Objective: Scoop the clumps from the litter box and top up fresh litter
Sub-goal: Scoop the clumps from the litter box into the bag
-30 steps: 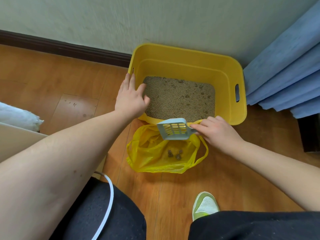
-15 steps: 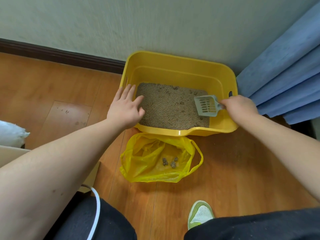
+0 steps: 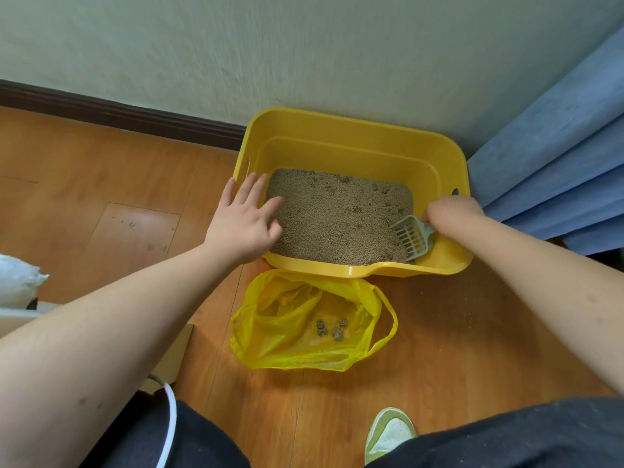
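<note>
A yellow litter box [image 3: 354, 136] stands against the wall, its floor covered in brown litter [image 3: 337, 214] with a few small clumps near the back. My right hand [image 3: 449, 214] grips the handle of a pale slotted scoop [image 3: 412, 236], whose blade is tipped down into the litter at the box's near right corner. My left hand [image 3: 243, 221] rests with straight fingers on the box's left rim. A yellow plastic bag [image 3: 297, 336] lies open on the floor in front of the box, with several grey clumps [image 3: 331, 329] inside.
A blue curtain [image 3: 557, 157] hangs right of the box. A white sack [image 3: 17, 282] sits at the left edge beside a pale board. My green shoe [image 3: 388, 430] and dark trousers are at the bottom. Wooden floor surrounds the box.
My right hand carried the scoop from above the bag into the box, then lowered its blade into the litter at the near right corner. The left hand stayed on the rim.
</note>
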